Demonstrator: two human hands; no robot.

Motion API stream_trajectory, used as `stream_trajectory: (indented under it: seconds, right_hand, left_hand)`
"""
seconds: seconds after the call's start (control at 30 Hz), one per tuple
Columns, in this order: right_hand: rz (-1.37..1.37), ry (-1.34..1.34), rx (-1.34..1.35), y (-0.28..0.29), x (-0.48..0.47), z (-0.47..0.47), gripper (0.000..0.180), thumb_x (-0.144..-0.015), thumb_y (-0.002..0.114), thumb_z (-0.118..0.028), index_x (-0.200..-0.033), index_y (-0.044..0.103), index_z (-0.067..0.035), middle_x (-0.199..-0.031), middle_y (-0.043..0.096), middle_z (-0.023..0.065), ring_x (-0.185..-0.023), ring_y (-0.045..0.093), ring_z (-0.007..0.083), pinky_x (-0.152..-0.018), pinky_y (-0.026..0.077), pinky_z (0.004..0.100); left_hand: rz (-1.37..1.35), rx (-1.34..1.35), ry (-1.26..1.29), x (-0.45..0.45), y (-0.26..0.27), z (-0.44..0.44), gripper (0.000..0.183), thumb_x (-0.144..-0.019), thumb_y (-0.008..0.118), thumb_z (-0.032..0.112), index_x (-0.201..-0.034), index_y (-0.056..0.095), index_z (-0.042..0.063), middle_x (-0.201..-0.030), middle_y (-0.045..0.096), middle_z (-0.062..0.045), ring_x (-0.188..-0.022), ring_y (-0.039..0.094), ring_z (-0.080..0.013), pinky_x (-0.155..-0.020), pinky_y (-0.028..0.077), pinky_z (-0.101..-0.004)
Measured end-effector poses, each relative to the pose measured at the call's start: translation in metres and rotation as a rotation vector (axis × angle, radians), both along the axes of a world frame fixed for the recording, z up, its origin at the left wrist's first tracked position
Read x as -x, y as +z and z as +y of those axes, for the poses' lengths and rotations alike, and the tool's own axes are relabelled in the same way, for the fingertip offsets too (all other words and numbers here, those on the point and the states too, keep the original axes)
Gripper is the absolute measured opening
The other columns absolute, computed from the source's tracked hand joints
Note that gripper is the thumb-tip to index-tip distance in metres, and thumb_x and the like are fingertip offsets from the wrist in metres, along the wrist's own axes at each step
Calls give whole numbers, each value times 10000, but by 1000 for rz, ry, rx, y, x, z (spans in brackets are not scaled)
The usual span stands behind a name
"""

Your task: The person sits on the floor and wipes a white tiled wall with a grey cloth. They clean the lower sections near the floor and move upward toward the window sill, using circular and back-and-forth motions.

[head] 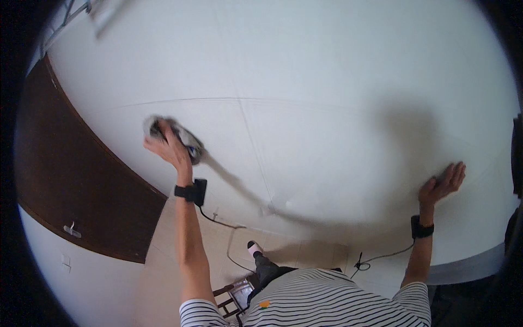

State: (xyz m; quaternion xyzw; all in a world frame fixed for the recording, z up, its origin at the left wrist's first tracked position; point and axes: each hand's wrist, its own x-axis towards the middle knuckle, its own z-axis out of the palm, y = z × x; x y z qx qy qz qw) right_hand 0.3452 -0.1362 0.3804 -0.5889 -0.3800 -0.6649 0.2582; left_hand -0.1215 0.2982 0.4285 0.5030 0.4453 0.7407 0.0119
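Note:
My left hand (169, 147) presses a crumpled grey and dark cloth (190, 141) against a white wall (306, 61). Some of the cloth sticks out past the fingers on either side, and the hand is slightly blurred. Well off to the right, my right hand (443, 184) lies flat on the same wall, palm in, with no object visible in it. What is under that palm is hidden. Each wrist carries a black strap with a small box, the left strap (190, 193) and the right strap (423, 227), and a cable hangs from each.
A dark brown door (81, 163) with a metal handle (72, 231) stands at left, near a wall switch (65, 263). Below are a tiled floor (163, 245) and a wooden chair (243, 292) close behind my leg. Metal framework (67, 20) shows at upper left.

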Motion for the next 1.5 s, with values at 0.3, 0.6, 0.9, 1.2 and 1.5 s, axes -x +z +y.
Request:
stream_trajectory:
  seconds: [0.3,0.6,0.9,1.2,1.5]
  right_hand:
    - [69,39,-19,-4,14,24,533,-1031,318,-418,-1454,414,-108,-1516,361,178,-1394,318,382,-1144,182,560]
    - [143,49,19,-29,-14,-6,505,-1011,383,-408,-1416,463,-118,-1491,402,159,-1396,317,374,-1128,168,588]
    - [120,90,-31,-63,-35,-3,478,-989,441,-388,-1396,500,-144,-1482,425,117,-1392,329,342,-1133,167,581]
    - [114,105,-58,-64,-32,2,467,-1001,424,-411,-1382,513,-156,-1486,426,104,-1404,320,311,-1154,150,546]
    - [103,113,-43,-19,-16,5,459,-997,439,-410,-1386,514,-177,-1483,429,91,-1403,316,309,-1150,154,545]
  left_hand:
    - [604,-572,-52,-104,13,-104,582,-763,746,251,-1307,564,155,-1361,423,-188,-1264,410,-398,-1030,358,-516]
    - [1741,-715,-470,-104,-195,-153,337,-869,564,260,-1202,569,311,-1317,518,7,-1039,469,-230,-765,407,-409]
    - [1170,-577,-419,-120,-47,-109,305,-864,710,264,-1139,664,138,-1086,650,-76,-1105,571,-279,-940,415,-479]
    - [706,-920,28,-217,115,-163,572,-760,779,217,-1299,587,207,-1291,491,-155,-1208,488,-339,-959,447,-458]
    - [1194,-954,-175,-200,-67,-189,314,-923,569,284,-1227,637,327,-1310,559,-36,-979,512,-230,-729,402,-388]
